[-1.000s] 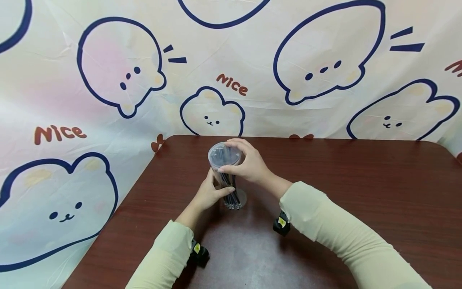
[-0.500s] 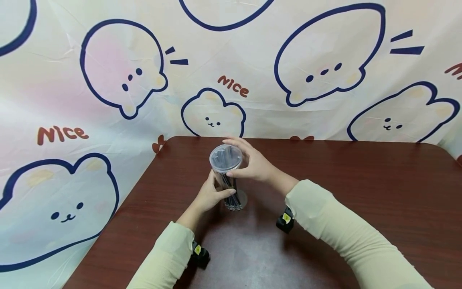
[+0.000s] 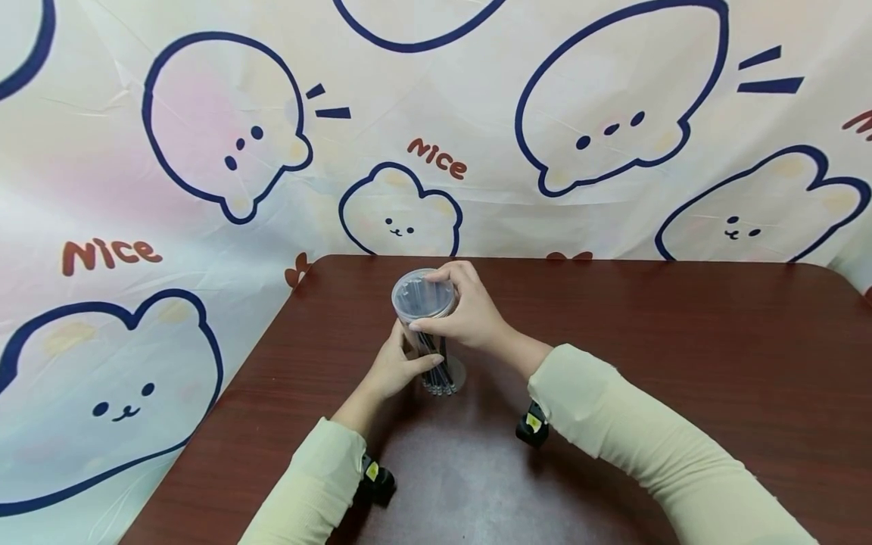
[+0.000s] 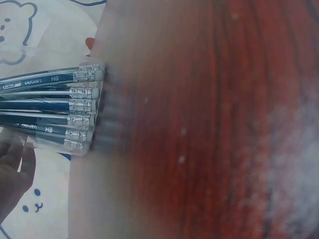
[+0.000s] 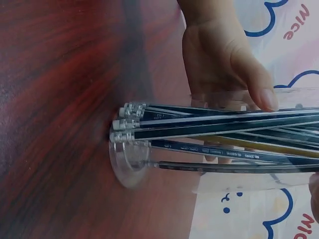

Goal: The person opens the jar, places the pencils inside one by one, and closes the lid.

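Observation:
A clear plastic canister (image 3: 412,330) stands upright on the table, its round translucent lid (image 3: 417,297) on top. Dark pencils (image 5: 199,130) lean inside, with their metal bands and white erasers at the bottom. My left hand (image 3: 393,369) grips the canister's side from the left, thumb across the near face. At the top, my right hand (image 3: 470,310) holds the lid's rim, thumb at the near edge and fingers on the far right. "HB" shows on some pencils (image 4: 50,104) in the left wrist view. Part of the left hand's fingers is hidden behind the canister.
The dark red-brown wooden table (image 3: 654,341) reaches back to a fabric backdrop (image 3: 490,219) printed with bears. A black wrist camera (image 3: 378,481) hangs under the left sleeve, another wrist camera (image 3: 533,425) under the right.
My right hand first slid a little to the right with its fingers loosened at the lid, then came back left and closed round the rim. My left hand has stayed on the canister.

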### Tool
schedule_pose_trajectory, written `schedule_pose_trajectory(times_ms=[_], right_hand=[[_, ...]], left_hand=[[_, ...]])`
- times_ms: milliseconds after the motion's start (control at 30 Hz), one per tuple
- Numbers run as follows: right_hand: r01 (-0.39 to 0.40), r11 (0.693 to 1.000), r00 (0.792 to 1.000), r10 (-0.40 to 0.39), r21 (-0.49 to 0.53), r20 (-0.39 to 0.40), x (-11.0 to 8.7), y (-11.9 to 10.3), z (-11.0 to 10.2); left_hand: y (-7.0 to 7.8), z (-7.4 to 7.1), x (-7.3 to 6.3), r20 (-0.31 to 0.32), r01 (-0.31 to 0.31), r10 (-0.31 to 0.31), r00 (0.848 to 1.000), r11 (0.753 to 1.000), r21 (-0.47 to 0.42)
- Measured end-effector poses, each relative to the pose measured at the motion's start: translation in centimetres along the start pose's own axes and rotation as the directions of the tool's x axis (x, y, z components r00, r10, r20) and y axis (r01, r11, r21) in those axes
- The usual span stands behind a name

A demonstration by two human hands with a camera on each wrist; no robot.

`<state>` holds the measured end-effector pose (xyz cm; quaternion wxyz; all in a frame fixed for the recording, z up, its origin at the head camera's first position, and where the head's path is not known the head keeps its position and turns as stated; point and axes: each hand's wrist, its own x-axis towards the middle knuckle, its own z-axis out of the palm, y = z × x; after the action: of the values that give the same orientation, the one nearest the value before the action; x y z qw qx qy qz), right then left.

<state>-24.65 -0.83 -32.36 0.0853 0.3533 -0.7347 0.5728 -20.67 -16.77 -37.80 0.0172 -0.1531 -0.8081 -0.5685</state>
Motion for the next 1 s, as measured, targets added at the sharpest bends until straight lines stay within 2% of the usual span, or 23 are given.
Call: schedule_pose_trajectory(times_ms=[133, 267, 367, 500, 633, 700, 767, 833, 933, 1000], right_hand=[[-0.01, 0.999, 1.0, 0.01, -0.033, 0.014, 0.0, -0.1, -0.1], [-0.02, 0.999, 0.995, 0.015, 0.048, 0.102, 0.0, -0.1, -0.9], [0.004, 0.995, 0.984, -0.02, 0.095, 0.177, 0.4, -0.3, -2.0], [0.062, 0.997, 0.953, -0.075, 0.055, 0.293, 1.5, -0.9, -3.5], [0.052, 0.999, 0.905, -0.051, 0.007, 0.422, 2.4, -1.0, -4.3], [0.027, 1.0, 0.894, -0.027, 0.007, 0.448, 2.5, -0.9, -4.4], [0.02, 1.0, 0.901, -0.019, 0.002, 0.434, 2.4, -0.7, -4.2], [0.029, 1.0, 0.924, -0.03, 0.008, 0.381, 2.1, -0.5, -4.0], [0.056, 0.998, 0.966, -0.054, 0.0, 0.254, 1.5, 0.0, -3.1], [0.068, 0.998, 0.986, -0.068, 0.004, 0.152, 0.8, -0.8, -2.3]], left_hand=[[-1.5, -0.1, 0.4, -0.003, 0.006, -0.006, 1.0, 1.0, 0.013], [-2.2, -0.1, 0.7, 0.005, -0.007, 0.007, 1.0, 1.0, -0.004], [-2.2, -0.1, 0.7, 0.011, -0.009, 0.009, 1.0, 1.0, -0.026], [-1.1, -0.1, 0.4, 0.017, -0.004, 0.004, 1.0, 0.999, -0.042], [0.4, -0.1, 0.1, 0.033, 0.006, -0.005, 0.999, 0.999, -0.045], [0.9, 0.0, 0.1, 0.04, 0.02, -0.018, 0.999, 0.999, -0.046], [1.0, 0.0, 0.0, 0.041, 0.034, -0.032, 0.999, 0.998, -0.048], [1.1, 0.0, 0.0, 0.041, 0.037, -0.035, 0.999, 0.998, -0.046], [1.0, 0.0, -0.1, 0.035, 0.035, -0.033, 0.999, 0.998, -0.049], [0.9, 0.0, -0.1, 0.03, 0.031, -0.03, 0.999, 0.998, -0.052]])
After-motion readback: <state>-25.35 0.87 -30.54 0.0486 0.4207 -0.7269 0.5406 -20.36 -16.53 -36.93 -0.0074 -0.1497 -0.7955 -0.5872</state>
